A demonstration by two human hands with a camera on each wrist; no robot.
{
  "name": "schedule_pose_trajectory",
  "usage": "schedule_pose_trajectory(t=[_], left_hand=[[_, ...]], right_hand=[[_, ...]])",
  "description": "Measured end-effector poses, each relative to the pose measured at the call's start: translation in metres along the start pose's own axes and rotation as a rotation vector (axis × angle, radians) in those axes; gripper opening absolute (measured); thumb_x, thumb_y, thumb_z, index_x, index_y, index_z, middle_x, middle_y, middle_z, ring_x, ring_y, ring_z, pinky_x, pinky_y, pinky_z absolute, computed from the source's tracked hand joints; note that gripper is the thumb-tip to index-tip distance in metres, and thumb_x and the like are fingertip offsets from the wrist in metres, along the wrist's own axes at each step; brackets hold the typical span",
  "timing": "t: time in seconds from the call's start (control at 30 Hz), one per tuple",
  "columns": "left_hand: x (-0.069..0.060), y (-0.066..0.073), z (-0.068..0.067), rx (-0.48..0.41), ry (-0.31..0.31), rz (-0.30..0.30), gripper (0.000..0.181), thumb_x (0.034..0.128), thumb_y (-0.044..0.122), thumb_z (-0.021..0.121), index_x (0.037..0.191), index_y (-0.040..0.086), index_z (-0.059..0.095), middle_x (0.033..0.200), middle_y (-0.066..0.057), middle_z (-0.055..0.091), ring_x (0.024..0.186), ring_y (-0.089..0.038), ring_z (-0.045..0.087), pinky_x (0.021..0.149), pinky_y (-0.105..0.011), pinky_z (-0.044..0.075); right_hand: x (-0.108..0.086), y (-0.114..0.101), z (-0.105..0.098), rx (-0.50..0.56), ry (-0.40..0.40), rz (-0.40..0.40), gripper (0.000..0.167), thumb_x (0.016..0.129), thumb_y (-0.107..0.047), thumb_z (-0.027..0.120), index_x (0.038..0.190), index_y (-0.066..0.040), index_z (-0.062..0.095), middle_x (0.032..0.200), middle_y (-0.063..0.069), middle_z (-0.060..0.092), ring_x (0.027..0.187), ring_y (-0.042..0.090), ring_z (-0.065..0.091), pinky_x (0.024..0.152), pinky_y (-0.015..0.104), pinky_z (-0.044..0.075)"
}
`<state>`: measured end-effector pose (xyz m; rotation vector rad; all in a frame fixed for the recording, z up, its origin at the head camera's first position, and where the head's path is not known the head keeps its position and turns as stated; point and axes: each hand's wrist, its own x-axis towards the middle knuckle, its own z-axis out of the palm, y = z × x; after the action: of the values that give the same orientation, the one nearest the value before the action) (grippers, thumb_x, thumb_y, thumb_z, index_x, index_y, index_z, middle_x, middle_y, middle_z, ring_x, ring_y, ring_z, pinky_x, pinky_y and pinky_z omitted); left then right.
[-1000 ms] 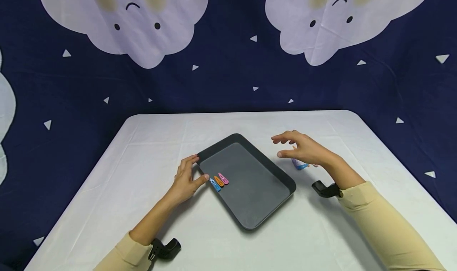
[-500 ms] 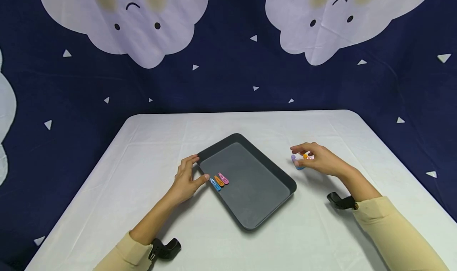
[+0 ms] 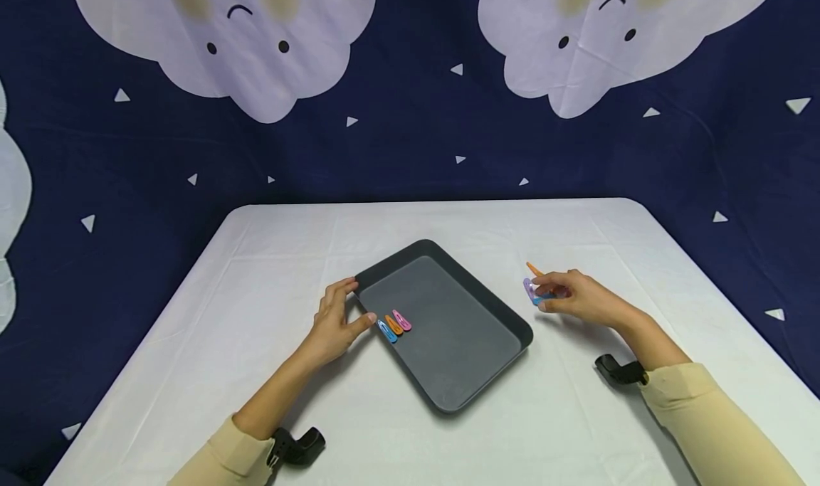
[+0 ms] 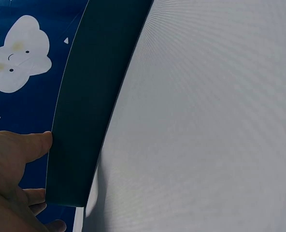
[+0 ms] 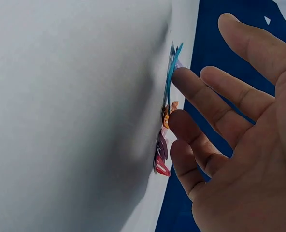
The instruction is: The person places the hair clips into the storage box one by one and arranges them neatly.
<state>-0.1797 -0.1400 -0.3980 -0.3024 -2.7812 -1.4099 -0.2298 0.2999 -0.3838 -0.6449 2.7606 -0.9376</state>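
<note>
A dark grey tray point(image 3: 448, 315) lies askew on the table; three snap hair clips, a blue clip point(image 3: 387, 331), an orange clip point(image 3: 393, 324) and a pink clip point(image 3: 401, 320), sit side by side near its left edge. My left hand point(image 3: 334, 327) rests against that edge, thumb and fingertips touching the tray wall point(image 4: 92, 96). To the right of the tray, my right hand point(image 3: 569, 297) reaches over a small pile of hair clips point(image 5: 165, 113), fingers spread and slightly bent at the clips. Purple, blue and orange clips point(image 3: 533, 267) show past its fingers; the rest are hidden.
A white cloth covers the table point(image 3: 282, 258), whose back edge meets a dark blue curtain point(image 3: 410, 151) with clouds and triangles. Black wrist cameras point(image 3: 297, 447) sit on both wrists, close above the cloth.
My right hand has moved right and lowered onto the clip pile, uncovering an orange clip behind it. The left hand, the tray and the three clips in it stay in place.
</note>
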Motion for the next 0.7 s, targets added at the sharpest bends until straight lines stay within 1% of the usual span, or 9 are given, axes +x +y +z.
schedule_pose_trajectory(t=[0.1, 0.17, 0.2, 0.33, 0.43, 0.53, 0.57, 0.7], left_hand=[[0.000, 0.000, 0.000, 0.003, -0.001, 0.002, 0.069, 0.0863, 0.022, 0.067, 0.142, -0.001, 0.032, 0.151, -0.011, 0.025, 0.138, -0.033, 0.022, 0.107, -0.056, 0.016], [0.000, 0.000, 0.000, 0.003, 0.001, 0.005, 0.069, 0.0864, 0.022, 0.067, 0.142, -0.001, 0.032, 0.151, -0.012, 0.025, 0.137, -0.033, 0.022, 0.106, -0.056, 0.016], [-0.001, 0.000, 0.000, 0.002, 0.003, 0.005, 0.069, 0.0864, 0.022, 0.067, 0.142, -0.001, 0.032, 0.151, -0.012, 0.025, 0.137, -0.033, 0.022, 0.106, -0.057, 0.016], [-0.001, 0.001, -0.001, 0.001, 0.003, 0.008, 0.069, 0.0867, 0.022, 0.067, 0.142, -0.001, 0.032, 0.151, -0.012, 0.024, 0.137, -0.033, 0.022, 0.106, -0.057, 0.016], [-0.001, 0.001, -0.001, 0.002, -0.004, 0.004, 0.069, 0.0870, 0.022, 0.066, 0.142, 0.000, 0.031, 0.151, -0.012, 0.024, 0.137, -0.033, 0.022, 0.106, -0.057, 0.016], [-0.001, 0.001, -0.001, 0.003, -0.012, -0.001, 0.070, 0.0874, 0.023, 0.066, 0.143, 0.000, 0.031, 0.151, -0.012, 0.023, 0.137, -0.033, 0.021, 0.107, -0.057, 0.015], [-0.001, 0.000, -0.001, 0.003, -0.013, -0.002, 0.070, 0.0874, 0.023, 0.066, 0.143, 0.001, 0.030, 0.152, -0.012, 0.023, 0.137, -0.033, 0.021, 0.107, -0.057, 0.015], [-0.001, 0.000, -0.001, 0.004, -0.013, -0.001, 0.070, 0.0874, 0.023, 0.066, 0.143, 0.000, 0.030, 0.152, -0.012, 0.023, 0.137, -0.033, 0.021, 0.107, -0.057, 0.015]], right_hand=[[0.001, 0.001, 0.003, -0.010, 0.010, -0.006, 0.042, 0.081, -0.027, 0.073, 0.118, -0.009, 0.064, 0.095, 0.000, 0.070, 0.082, 0.005, 0.053, 0.071, 0.021, 0.042], [0.002, 0.001, 0.005, -0.011, 0.015, -0.022, 0.043, 0.081, -0.026, 0.073, 0.119, -0.008, 0.063, 0.094, 0.000, 0.071, 0.081, 0.005, 0.055, 0.072, 0.020, 0.043], [0.003, 0.000, 0.006, -0.010, 0.015, -0.033, 0.043, 0.081, -0.026, 0.073, 0.119, -0.008, 0.063, 0.095, 0.000, 0.072, 0.080, 0.005, 0.055, 0.071, 0.021, 0.043], [0.008, -0.003, 0.011, -0.026, 0.027, -0.048, 0.044, 0.081, -0.029, 0.073, 0.119, -0.009, 0.064, 0.102, 0.001, 0.072, 0.086, 0.012, 0.054, 0.076, 0.024, 0.039], [0.012, -0.006, 0.013, -0.055, 0.041, -0.039, 0.044, 0.080, -0.031, 0.074, 0.119, -0.011, 0.064, 0.108, 0.001, 0.071, 0.087, 0.016, 0.048, 0.078, 0.028, 0.033], [0.017, -0.007, 0.015, -0.065, 0.050, -0.043, 0.042, 0.080, -0.029, 0.074, 0.117, -0.013, 0.066, 0.108, 0.001, 0.071, 0.083, 0.017, 0.049, 0.077, 0.029, 0.032], [0.018, -0.007, 0.016, -0.066, 0.053, -0.038, 0.041, 0.079, -0.030, 0.075, 0.116, -0.014, 0.067, 0.107, 0.000, 0.071, 0.081, 0.018, 0.046, 0.075, 0.028, 0.031], [0.019, -0.007, 0.015, -0.072, 0.063, -0.043, 0.040, 0.080, -0.030, 0.074, 0.116, -0.013, 0.067, 0.107, 0.002, 0.070, 0.080, 0.018, 0.044, 0.072, 0.025, 0.032]])
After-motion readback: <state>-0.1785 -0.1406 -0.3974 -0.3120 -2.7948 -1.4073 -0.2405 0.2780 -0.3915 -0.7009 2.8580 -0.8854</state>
